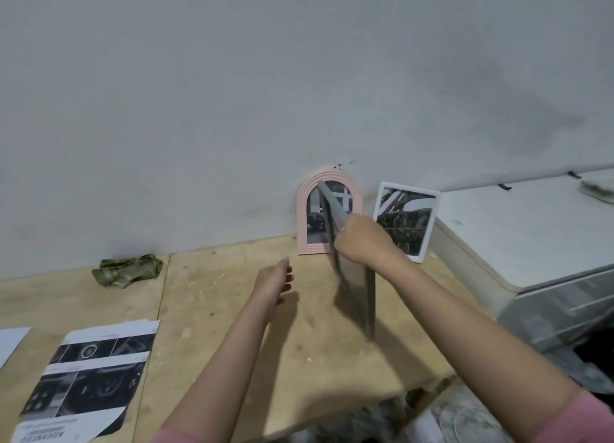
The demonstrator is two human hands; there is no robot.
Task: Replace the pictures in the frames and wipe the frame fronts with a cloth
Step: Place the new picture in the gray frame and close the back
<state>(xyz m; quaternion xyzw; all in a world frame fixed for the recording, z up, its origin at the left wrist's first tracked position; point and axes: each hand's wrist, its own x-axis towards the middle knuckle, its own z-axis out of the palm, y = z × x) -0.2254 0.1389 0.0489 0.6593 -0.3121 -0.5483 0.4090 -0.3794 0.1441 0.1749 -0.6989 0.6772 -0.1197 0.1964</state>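
Gripping a gray frame (352, 276) by its upper edge with my right hand (362, 241), fingers curled round it — it stands nearly edge-on to the camera, tilted, its lower corner down near the tabletop (232, 309); I cannot tell if it touches the wood. My left hand (274, 283) hangs above the table just left of that frame, fingers loosely extended, holding nothing, apart from everything.

Behind the gray frame, at the back edge of the table, a pink arched frame (329, 213) leans upright against the wall (232, 93) with a dark picture in it, partly hidden by the gray frame. Just to its right, near the back right corner, a white rectangular frame (407, 220) leans tilted against the wall, also holding a black-and-white picture; my right hand overlaps its lower left part in view.

A crumpled green cloth (128, 269) lies at the back edge well to the left, against the wall, apart from both hands. At the front left of the table lies a printed sheet (93, 376) with dark photos, one lower corner cut away in a curve — a second white sheet (11, 343) shows at the left edge of view.

Right of the table stands a white printer-like machine (531, 243). Pink sleeves (591, 419) show at both forearms.
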